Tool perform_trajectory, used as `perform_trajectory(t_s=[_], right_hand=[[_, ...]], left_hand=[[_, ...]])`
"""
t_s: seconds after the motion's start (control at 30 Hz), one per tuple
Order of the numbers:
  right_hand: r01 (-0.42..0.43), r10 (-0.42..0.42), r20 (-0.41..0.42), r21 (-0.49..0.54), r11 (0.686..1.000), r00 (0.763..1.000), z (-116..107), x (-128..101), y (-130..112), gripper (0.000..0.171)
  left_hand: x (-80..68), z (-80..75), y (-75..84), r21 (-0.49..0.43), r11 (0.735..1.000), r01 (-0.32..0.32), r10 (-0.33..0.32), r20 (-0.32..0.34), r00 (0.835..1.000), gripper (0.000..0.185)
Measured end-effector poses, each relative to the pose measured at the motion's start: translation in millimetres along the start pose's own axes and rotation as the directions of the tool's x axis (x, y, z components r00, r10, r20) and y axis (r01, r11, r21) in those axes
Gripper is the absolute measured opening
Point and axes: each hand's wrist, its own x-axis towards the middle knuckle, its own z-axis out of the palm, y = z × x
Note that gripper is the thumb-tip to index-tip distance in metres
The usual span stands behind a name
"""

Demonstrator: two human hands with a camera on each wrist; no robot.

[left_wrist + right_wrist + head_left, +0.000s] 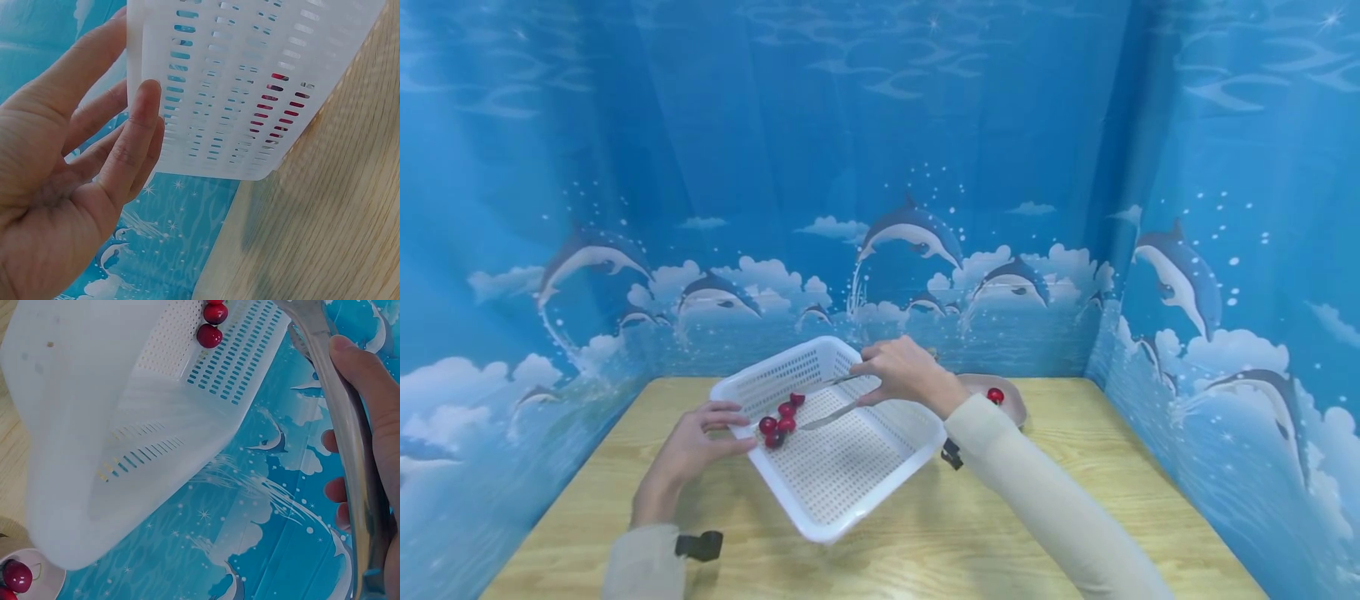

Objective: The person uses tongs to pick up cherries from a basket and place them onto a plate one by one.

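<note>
Right fingers (336,489) grip metal tongs (350,437) — left fingers (128,150) pinch the white basket (883,486).

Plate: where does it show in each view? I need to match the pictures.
Head: plate just right of the basket, partly hidden by the right sleeve.
Left wrist: not in it.
Right wrist: bottom-left corner, cut off by the frame, with cherries on it.
Shared landmark: the white basket, in all three views.

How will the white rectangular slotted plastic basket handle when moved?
The basket is probably light for its size: walls are slotted. Likely fairly stiff: its rim looks straight. Round, glossy red cherries inside may roll when it moves.
</note>
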Motion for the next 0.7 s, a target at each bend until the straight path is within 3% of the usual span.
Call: perform_trajectory(t_s=[0.7], right_hand=[[0.032,-0.025,0.088,-0.079,0.996,0.996,5.8,28.4,-16.5,0.05]], left_hand=[[0.5,-2.0,-4.4,0.001,0.993,-0.118,0.118,-0.005,0.993,0.054]])
